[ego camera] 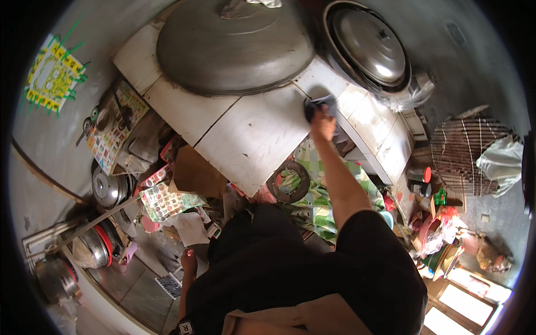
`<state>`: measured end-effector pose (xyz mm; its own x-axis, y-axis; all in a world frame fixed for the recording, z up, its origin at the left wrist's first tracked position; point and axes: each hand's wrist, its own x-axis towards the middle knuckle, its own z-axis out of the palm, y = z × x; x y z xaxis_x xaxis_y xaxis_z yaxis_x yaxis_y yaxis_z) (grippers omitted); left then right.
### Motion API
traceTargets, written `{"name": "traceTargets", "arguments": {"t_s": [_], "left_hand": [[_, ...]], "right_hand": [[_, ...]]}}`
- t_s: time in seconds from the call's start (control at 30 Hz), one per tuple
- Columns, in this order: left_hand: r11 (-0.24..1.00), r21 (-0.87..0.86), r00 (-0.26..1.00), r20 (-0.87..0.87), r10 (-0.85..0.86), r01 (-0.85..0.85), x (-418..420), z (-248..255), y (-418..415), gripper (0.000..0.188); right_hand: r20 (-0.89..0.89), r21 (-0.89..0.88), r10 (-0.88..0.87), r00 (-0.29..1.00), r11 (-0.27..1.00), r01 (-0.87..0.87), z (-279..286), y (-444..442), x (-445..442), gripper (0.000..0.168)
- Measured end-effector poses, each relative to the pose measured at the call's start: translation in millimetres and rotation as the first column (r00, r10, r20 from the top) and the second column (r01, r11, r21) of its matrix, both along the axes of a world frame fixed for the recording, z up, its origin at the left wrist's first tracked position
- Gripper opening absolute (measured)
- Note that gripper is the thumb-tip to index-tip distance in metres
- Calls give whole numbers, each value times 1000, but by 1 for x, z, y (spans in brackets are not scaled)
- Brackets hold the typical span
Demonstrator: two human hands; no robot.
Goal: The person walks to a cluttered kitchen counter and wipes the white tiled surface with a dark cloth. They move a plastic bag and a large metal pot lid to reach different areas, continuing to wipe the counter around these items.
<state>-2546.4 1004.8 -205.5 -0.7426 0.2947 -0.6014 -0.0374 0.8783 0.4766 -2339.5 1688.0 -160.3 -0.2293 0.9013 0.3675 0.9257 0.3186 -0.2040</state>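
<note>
My right hand grips a dark cloth, blurred by motion. The cloth lies against the white tiled stove top, near its inner corner. Close by on the left, a big domed metal lid covers much of the tiles, with a pale cloth on its handle. To the upper right of the hand sits a wok with a smaller metal lid. My left hand hangs low at my side, away from the stove; its fingers are too small and partly hidden to read.
A cardboard box and a round iron ring lie under the stove's front edge. Green-and-white checked cloth spreads below my right arm. Lidded pots stand at left. A slatted rack and mixed clutter fill the right.
</note>
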Motion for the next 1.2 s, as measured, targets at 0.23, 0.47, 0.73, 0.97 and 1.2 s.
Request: {"name": "traceTargets", "arguments": {"t_s": [0.23, 0.47, 0.73, 0.97, 1.2], "left_hand": [[991, -34, 991, -49, -128, 127, -12, -6, -8, 22], [960, 62, 957, -116, -264, 273, -24, 27, 66, 29], [956, -21, 943, -156, -293, 293, 4, 53, 91, 33], [974, -103, 974, -76, -212, 203, 18, 7, -34, 27], [982, -101, 986, -16, -163, 161, 48, 16, 8, 28]], "right_hand": [[-65, -107, 613, 787, 780, -617, 25, -233, -12, 44], [67, -130, 215, 974, 970, -205, 3, -96, -8, 36], [-262, -185, 250, 932, 935, -303, -13, -41, -34, 21], [-303, -163, 765, 568, 545, -822, 33, -184, -74, 23], [236, -80, 87, 968, 994, -70, 4, 139, -8, 35]]}}
